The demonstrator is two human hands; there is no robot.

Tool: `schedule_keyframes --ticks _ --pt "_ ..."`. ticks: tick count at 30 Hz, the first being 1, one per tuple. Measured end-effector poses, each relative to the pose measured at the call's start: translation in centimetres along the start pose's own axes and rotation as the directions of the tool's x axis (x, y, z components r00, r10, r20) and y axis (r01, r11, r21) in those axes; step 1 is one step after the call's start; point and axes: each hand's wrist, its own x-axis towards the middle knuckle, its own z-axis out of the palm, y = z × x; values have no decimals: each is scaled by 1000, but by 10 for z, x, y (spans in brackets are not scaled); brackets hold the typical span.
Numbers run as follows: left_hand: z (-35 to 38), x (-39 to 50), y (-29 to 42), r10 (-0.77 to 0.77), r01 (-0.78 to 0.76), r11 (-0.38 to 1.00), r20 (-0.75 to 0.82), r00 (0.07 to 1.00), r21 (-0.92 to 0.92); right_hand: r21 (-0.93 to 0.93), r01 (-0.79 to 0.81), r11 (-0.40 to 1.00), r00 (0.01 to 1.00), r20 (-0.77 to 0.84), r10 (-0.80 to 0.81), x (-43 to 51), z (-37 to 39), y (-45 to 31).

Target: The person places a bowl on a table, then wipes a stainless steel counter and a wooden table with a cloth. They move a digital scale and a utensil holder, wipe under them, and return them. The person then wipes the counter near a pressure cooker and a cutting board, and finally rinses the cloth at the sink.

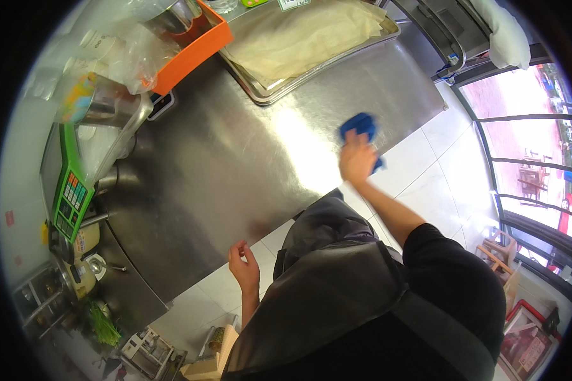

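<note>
My right hand (358, 159) lies on a blue cloth (360, 126) near the front edge of a stainless steel table (209, 157), to the right of a bright reflection. Part of the cloth shows beyond the fingers and part hangs out beside the wrist; the hand and cloth are slightly blurred. My left hand (244, 267) is raised by the table's front edge, fingers loosely curled and apart, holding nothing. A metal tray (267, 97) with pale sheets (310, 40) on it is at the back of the table.
An orange box (193, 59), a phone (162, 105), a metal canister (109, 102) and a green-framed scale (71, 190) stand at the left. Green vegetables (104, 324) lie at lower left. White floor tiles (424, 176) and a window (529, 157) are at the right.
</note>
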Motion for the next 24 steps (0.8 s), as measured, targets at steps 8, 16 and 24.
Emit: schedule_keyframes --ticks 8,16,24 --pt "-1 23 27 307 -307 952 -30 951 2 389 876 287 334 -58 -941 -83 -22 -86" --pt "8 -8 -2 131 -134 990 -86 988 -33 88 374 923 927 -80 -368 101 -15 68" --pt "24 -2 17 -17 4 995 -128 992 -103 472 720 510 507 145 -850 32 17 -124"
